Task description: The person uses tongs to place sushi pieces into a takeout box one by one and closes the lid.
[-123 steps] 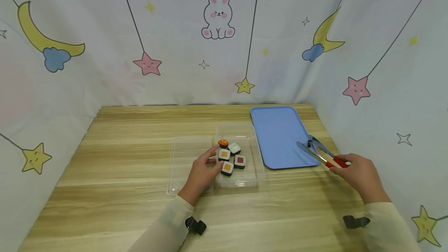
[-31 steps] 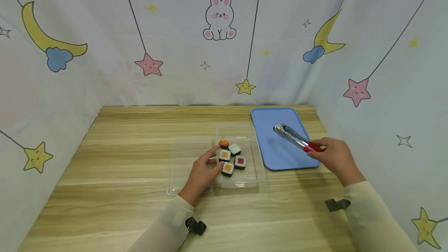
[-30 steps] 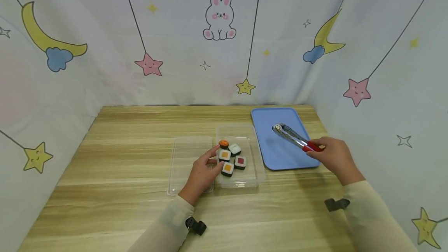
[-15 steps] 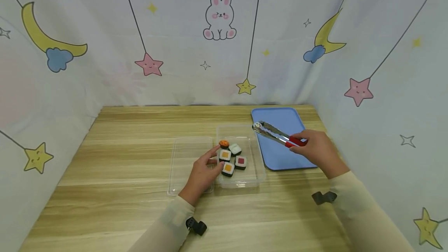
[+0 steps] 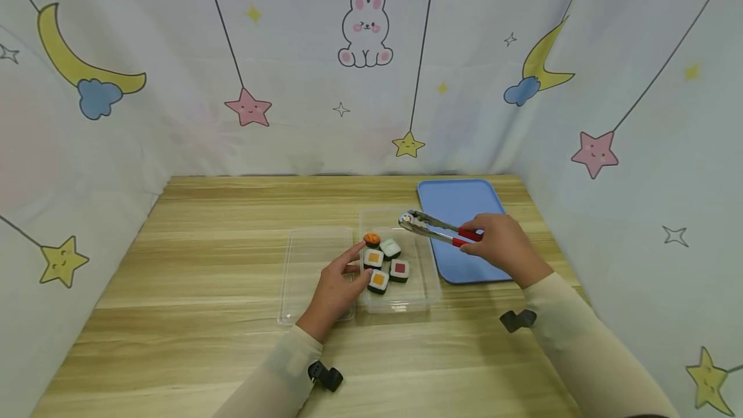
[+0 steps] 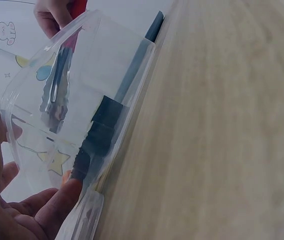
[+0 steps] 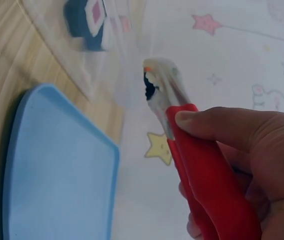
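Observation:
My right hand (image 5: 500, 244) grips red-handled metal tongs (image 5: 432, 224), also seen in the right wrist view with the red handles (image 7: 207, 185) in the hand. Between the tong tips is a small sushi roll (image 5: 407, 218), white with a dark side, held above the back right part of a clear plastic box (image 5: 429, 289). Several sushi pieces sit in the box, among them a red-centred one (image 5: 399, 269) and an orange-topped one (image 5: 372, 238). My left hand (image 5: 336, 286) holds the box's left wall, its thumb and fingers at the rim in the left wrist view.
A blue tray (image 5: 464, 199) lies right of the box, partly behind the right hand and tongs. Left of the box is a clear plastic lid (image 5: 298, 269), partly under the left hand. A patterned curtain (image 5: 302, 140) rises behind the wooden table (image 5: 232, 211).
The tongs closed on the sushi roll at the tray's right side and lifted it. My right hand then carried it leftward over the tray to above the box. My left hand stayed put.

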`<move>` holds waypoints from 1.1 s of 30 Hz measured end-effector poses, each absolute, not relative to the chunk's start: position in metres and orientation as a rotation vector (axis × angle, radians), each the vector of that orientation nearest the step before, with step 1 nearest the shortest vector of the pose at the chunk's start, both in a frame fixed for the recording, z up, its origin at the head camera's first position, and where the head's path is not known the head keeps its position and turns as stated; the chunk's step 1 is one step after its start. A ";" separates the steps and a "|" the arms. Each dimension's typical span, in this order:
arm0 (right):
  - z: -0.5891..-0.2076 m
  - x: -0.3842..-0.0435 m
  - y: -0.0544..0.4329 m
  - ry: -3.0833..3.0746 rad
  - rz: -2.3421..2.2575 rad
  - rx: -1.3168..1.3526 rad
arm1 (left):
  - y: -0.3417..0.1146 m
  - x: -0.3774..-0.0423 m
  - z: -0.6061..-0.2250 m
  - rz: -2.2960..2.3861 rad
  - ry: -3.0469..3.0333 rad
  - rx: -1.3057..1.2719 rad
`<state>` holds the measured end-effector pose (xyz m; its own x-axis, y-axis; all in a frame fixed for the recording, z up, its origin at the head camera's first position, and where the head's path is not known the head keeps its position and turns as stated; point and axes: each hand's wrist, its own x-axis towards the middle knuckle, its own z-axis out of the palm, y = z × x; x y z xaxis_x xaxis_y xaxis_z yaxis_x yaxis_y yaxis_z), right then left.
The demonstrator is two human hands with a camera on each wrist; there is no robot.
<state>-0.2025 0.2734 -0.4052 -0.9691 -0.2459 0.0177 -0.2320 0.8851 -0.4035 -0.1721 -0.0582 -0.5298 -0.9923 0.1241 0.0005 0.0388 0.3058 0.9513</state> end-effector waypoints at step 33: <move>-0.432 -0.189 0.313 3.071 -0.867 -0.108 | -0.056 -0.173 -0.532 1.780 2.503 0.137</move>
<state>-0.1889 0.3133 -0.4316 -0.9964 -0.0513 0.0672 -0.0789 0.8504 -0.5201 -0.1729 -0.0564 -0.5315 -0.9938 0.1115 -0.0033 0.0335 0.3267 0.9446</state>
